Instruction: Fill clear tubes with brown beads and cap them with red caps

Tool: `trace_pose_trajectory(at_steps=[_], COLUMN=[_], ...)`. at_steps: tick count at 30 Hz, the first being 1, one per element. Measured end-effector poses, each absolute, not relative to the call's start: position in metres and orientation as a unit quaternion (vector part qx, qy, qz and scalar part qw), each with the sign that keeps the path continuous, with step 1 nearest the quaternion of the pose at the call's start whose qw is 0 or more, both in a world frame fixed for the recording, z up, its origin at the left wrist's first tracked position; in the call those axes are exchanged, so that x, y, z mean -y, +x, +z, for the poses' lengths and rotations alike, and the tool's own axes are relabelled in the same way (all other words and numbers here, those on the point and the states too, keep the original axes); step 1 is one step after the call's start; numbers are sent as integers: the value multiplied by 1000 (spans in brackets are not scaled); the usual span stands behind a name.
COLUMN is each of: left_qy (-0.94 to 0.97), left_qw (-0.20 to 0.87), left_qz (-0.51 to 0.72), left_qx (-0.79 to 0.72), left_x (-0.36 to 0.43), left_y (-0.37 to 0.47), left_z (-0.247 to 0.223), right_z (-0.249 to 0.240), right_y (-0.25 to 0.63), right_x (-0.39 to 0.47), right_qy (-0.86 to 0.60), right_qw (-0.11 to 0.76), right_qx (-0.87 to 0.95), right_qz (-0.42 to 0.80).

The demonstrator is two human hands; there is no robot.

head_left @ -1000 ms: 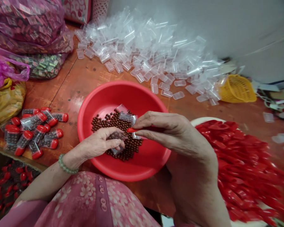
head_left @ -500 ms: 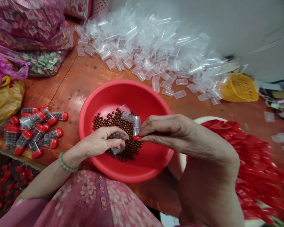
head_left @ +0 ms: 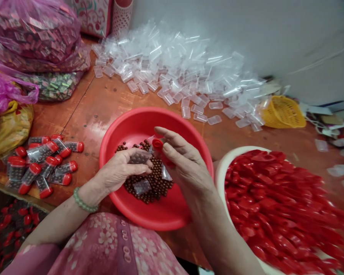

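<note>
Over a red basin point(head_left: 197, 152), my left hand point(head_left: 114, 170) is closed on a clear case point(head_left: 139, 156) filled with dark beads. My right hand point(head_left: 186, 164) grips a red cap point(head_left: 157, 144) between thumb and fingers, beside the open end of that case. Beneath both hands lie loose brown beads point(head_left: 160, 187), with several clear cases among them, one point(head_left: 142, 186) near the basin's front.
Capped cases point(head_left: 34, 168) are piled at left near plastic bags point(head_left: 46, 46). Empty clear cases point(head_left: 172, 72) heap along the back. A yellow basket point(head_left: 285, 112) stands back right; a white tub point(head_left: 221, 172) of red pieces point(head_left: 269, 202) is at right.
My right hand has turned more upright and moved left and up, bringing the red cap close to the case. My left hand has shifted slightly. The camera view has tilted a little.
</note>
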State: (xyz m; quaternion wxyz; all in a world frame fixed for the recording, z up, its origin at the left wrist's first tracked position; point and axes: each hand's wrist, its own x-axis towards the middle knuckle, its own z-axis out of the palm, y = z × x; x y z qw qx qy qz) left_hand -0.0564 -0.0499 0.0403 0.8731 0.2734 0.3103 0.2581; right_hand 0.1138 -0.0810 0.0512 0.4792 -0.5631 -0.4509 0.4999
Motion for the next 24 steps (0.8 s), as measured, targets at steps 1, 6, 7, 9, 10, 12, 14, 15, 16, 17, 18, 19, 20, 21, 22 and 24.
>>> trace_pose_trajectory(at_steps=[1, 6, 7, 9, 10, 12, 14, 15, 16, 17, 18, 19, 20, 21, 22, 24], left_qy=[257, 245, 267, 311, 326, 342, 349, 350, 352, 355, 359, 361, 362, 359, 353, 340], left_qw=[869, 835, 815, 773, 757, 740, 738, 739, 740, 741, 740, 737, 734, 733, 736, 751], left_qz=[272, 332, 346, 367, 372, 374, 372, 372, 370, 368, 367, 367, 370, 374, 376, 371], left_qx=[-325, -364, -379, -413, -428, -442, -442, -440, -437, -436, -436, -437, -439, -440, -438, -427], left_x=[52, 62, 64, 66, 67, 69, 70, 70, 71, 71, 71, 72, 72, 72, 73, 74], left_y=[-54, -38, -35, -30, -29, -27, -27, -27, -28, -28, -29, -29, -29, -29, -30, -30], left_z=[41, 44, 44, 43, 43, 44, 45, 46, 47, 48, 49, 50, 50, 50, 50, 49], right_z=[51, 48, 47, 46, 45, 45, 44, 44, 43, 43, 42, 41, 41, 41, 41, 42], right_y=[110, 92, 89, 85, 84, 84, 85, 86, 87, 88, 89, 90, 91, 91, 92, 92], right_x=[81, 80, 80, 80, 79, 79, 80, 80, 80, 81, 81, 81, 82, 81, 81, 80], right_qy=[-556, -541, -536, -518, -508, -496, -492, -491, -490, -490, -491, -494, -499, -504, -507, -513], right_qw=[499, 552, 563, 590, 601, 610, 605, 601, 596, 590, 585, 581, 579, 581, 586, 608], right_qx=[439, 395, 388, 372, 365, 355, 352, 354, 360, 368, 377, 387, 392, 394, 392, 378], right_qz=[498, 497, 495, 495, 497, 506, 517, 522, 525, 526, 524, 519, 512, 504, 496, 474])
